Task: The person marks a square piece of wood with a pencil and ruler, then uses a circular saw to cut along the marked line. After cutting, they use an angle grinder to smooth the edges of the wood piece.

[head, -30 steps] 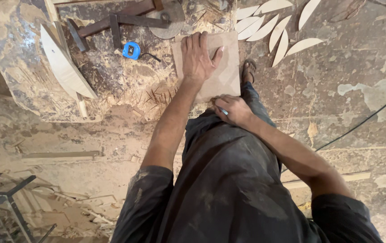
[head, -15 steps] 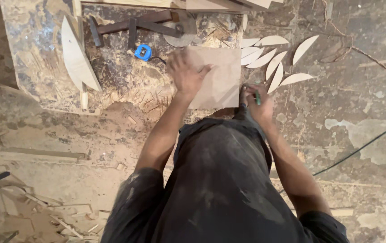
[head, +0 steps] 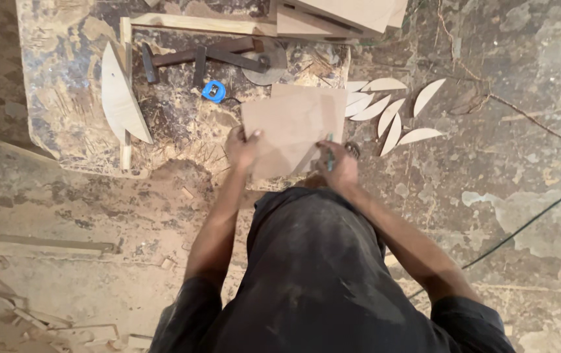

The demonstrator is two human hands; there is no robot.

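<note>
Thin tan board, roughly square, plain and flat-faced, held slightly tilted above the sawdust-covered floor, just off the near right corner of the worn base panel. Green pencil, short, upright, tip touching the board's near right edge.

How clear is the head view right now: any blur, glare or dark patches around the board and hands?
Head view: warm, even light, no glare; board and both hands, left, right, fairly sharp; dark shirt hides the floor below; left edge falls into shadow.
</note>
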